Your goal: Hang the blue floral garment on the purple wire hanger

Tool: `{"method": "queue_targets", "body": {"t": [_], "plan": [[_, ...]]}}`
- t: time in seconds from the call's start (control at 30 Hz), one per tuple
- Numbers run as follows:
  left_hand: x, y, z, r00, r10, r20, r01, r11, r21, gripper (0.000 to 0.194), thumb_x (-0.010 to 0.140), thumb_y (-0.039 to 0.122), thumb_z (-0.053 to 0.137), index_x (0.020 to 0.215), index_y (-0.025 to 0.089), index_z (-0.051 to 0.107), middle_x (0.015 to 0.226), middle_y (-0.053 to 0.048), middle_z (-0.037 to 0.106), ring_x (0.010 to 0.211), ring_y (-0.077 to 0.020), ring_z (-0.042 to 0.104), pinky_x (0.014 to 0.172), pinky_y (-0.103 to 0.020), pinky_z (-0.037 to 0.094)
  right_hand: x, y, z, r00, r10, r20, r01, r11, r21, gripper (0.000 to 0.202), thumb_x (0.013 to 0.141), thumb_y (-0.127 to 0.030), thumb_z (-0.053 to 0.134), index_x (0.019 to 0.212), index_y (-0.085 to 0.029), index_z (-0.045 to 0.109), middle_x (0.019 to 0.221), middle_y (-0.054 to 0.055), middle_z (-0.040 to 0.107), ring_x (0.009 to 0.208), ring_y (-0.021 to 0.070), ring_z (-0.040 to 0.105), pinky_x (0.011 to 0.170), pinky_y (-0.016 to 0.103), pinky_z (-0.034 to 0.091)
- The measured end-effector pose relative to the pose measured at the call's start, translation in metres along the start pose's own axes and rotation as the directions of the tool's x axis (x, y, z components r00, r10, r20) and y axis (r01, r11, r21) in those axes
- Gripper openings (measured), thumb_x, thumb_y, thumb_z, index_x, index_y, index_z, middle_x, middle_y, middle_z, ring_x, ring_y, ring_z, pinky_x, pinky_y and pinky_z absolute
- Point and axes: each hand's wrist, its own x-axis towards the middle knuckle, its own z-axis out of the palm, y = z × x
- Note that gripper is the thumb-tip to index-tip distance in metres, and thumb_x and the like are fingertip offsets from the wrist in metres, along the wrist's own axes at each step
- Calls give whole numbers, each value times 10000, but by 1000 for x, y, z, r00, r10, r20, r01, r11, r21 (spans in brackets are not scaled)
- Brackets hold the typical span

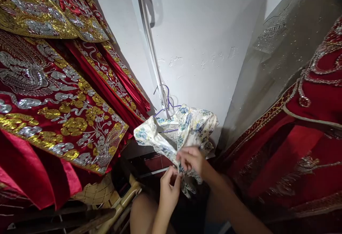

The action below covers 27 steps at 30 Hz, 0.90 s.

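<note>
In front of me a cream garment with blue floral print (199, 121) hangs on a thin purple hanger (169, 98). The hanger's hook goes round a pale upright pole (153, 54). My left hand (170, 183) pinches the lower front edge of the garment between thumb and fingers. Just above and to the right, my right hand (191, 159) is closed on the same front edge, its fingers curled. Whether there is a button or a tie between the fingertips cannot be seen. The garment's lower part hangs below both hands, in shadow.
Red costumes with gold and silver embroidery (74, 109) hang close on the left. Another red beaded costume (301, 145) hangs on the right. A bamboo chair (120, 205) stands at lower left. Behind the pole is a white wall (203, 41).
</note>
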Motion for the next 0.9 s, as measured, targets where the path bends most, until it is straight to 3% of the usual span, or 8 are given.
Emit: {"method": "queue_targets", "body": {"t": [0.17, 0.27, 0.4, 0.5, 0.57, 0.77, 0.83, 0.9], "plan": [[3, -7, -18, 991, 52, 121, -66, 991, 120, 326, 949, 373, 534, 684, 188, 490, 703, -14, 495, 687, -160, 477, 642, -244, 364, 45, -82, 2, 975, -163, -150, 185, 972, 145, 300, 812, -409, 653, 667, -146, 643, 469, -52, 486, 418, 66, 333, 441, 231, 237], [9, -12, -31, 986, 57, 158, -87, 977, 195, 313, 946, 357, 533, 683, 189, 513, 702, -18, 521, 698, -172, 512, 666, -255, 384, 54, -97, 15, 959, -204, -195, 236, 958, 161, 315, 796, -439, 655, 688, -143, 647, 452, -45, 492, 412, 72, 337, 430, 233, 219], [29, 9, -48, 985, 90, 147, -116, 978, 174, 151, 930, 320, 580, 904, 190, 653, 793, -37, 636, 771, -191, 606, 746, -271, 446, 46, -82, 27, 962, -207, -177, 225, 970, 87, 317, 852, -445, 585, 734, -158, 649, 462, -42, 522, 420, 83, 379, 441, 226, 263], [58, 49, -56, 967, 251, -48, -245, 964, 108, 302, 945, 295, 581, 1229, 201, 625, 890, -50, 684, 829, -191, 641, 821, -286, 472, 36, -72, 30, 962, -243, -126, 243, 970, -16, 313, 891, -415, 528, 727, -173, 640, 458, -43, 525, 425, 94, 401, 467, 230, 309], [79, 78, -59, 908, 384, -165, -361, 920, 154, 381, 953, 277, 576, 1328, 213, 593, 936, -52, 689, 849, -184, 641, 833, -288, 474, 31, -71, 29, 956, -283, -79, 275, 957, -98, 319, 913, -408, 509, 733, -179, 638, 463, -44, 525, 439, 103, 419, 492, 238, 339], [114, 125, -54, 785, 610, -107, -542, 760, 360, 159, 965, 264, 572, 932, 180, 704, 860, -47, 672, 769, -160, 595, 735, -273, 470, 36, -57, 20, 920, -371, -124, 319, 895, -311, 334, 942, -408, 486, 681, -205, 534, 494, -72, 344, 466, 104, 307, 494, 260, 233], [115, 127, -58, 739, 650, -178, -548, 733, 403, 148, 969, 251, 564, 913, 177, 679, 853, -42, 666, 807, -163, 605, 775, -279, 470, 43, -40, 15, 916, -371, -151, 291, 876, -385, 352, 935, -405, 481, 642, -211, 493, 507, -65, 320, 473, 108, 290, 500, 273, 207], [118, 122, -71, 682, 640, -353, -497, 760, 419, 146, 972, 258, 558, 917, 170, 660, 884, -41, 662, 858, -162, 611, 820, -282, 464, 46, -20, 11, 923, -352, -157, 265, 875, -404, 354, 905, -378, 489, 593, -215, 453, 511, -55, 317, 488, 113, 302, 511, 278, 207]]}}
